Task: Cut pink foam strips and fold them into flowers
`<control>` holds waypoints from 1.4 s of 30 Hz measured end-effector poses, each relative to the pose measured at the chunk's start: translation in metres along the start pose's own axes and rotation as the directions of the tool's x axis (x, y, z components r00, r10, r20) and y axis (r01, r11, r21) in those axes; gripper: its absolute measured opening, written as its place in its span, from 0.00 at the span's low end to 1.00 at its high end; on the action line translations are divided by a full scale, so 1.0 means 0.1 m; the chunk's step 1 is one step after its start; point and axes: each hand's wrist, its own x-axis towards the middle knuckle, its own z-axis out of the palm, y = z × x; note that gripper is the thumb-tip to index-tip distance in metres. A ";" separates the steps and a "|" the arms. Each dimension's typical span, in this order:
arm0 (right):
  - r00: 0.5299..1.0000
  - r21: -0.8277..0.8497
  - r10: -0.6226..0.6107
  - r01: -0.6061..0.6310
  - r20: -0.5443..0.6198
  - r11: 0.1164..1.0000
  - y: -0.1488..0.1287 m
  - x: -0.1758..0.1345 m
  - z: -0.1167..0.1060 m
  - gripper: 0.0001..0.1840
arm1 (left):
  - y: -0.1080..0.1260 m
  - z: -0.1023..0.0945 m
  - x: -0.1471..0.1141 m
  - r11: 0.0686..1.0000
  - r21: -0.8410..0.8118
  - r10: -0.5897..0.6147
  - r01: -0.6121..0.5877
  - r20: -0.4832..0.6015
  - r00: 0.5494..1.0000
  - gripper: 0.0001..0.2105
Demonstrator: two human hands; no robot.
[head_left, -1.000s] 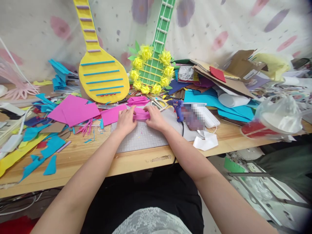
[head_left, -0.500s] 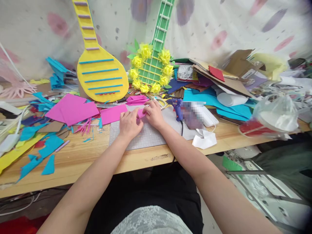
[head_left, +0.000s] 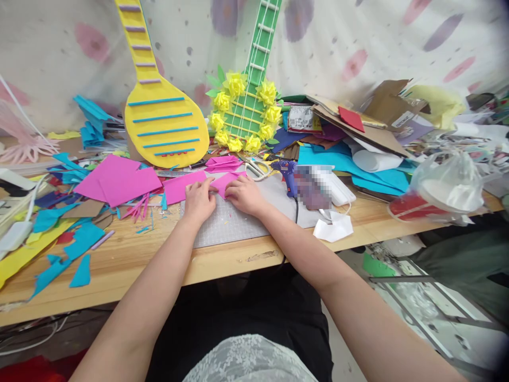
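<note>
A small piece of pink paper point(head_left: 223, 181) lies over the grey cutting mat point(head_left: 222, 229), between my two hands. At its left end my left hand point(head_left: 200, 201) pinches the edge with bent fingers. My right hand point(head_left: 245, 195) has its curled fingers on the right part of the paper, which partly covers it. Just left of the mat is a larger pink sheet point(head_left: 178, 188). Behind the hands sit a folded pink piece point(head_left: 221, 163) and scissors point(head_left: 260, 170). To the right of my right hand stands a blue glue gun point(head_left: 288, 175).
A yellow paper guitar point(head_left: 167, 119) and a green one with yellow flowers point(head_left: 254, 79) lean at the back. Blue scraps point(head_left: 81, 270) and pink sheets point(head_left: 119, 180) cover the left. Cardboard point(head_left: 368, 132), a white power strip point(head_left: 338, 188) and a bagged red cup point(head_left: 413, 204) occupy the right.
My hands have moved apart, the left one to the left. The small pink paper, bunched between the fingers before, now shows spread out more.
</note>
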 end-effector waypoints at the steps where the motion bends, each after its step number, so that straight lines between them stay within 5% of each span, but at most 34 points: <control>1: 1.000 0.039 0.014 -0.014 0.005 0.999 0.01 0.00 0.00 0.10 | 0.01 0.00 0.00 1.000 0.003 -0.002 0.002 -0.005 1.000 0.24; 9: 0.960 0.337 0.279 -0.272 0.027 0.902 0.10 0.06 0.08 0.09 | 0.04 -0.02 0.00 1.000 -0.005 0.015 -0.015 -0.009 1.000 0.26; 16: 0.882 0.318 0.470 -0.444 -0.007 0.838 0.03 0.11 0.11 0.16 | 0.03 0.03 0.00 1.000 0.013 0.026 -0.026 -0.001 1.000 0.26; 42: 0.877 0.063 0.480 -0.477 -0.022 0.876 -0.04 0.15 0.09 0.12 | 0.07 0.05 -0.03 0.971 0.153 0.168 -0.182 0.101 0.981 0.18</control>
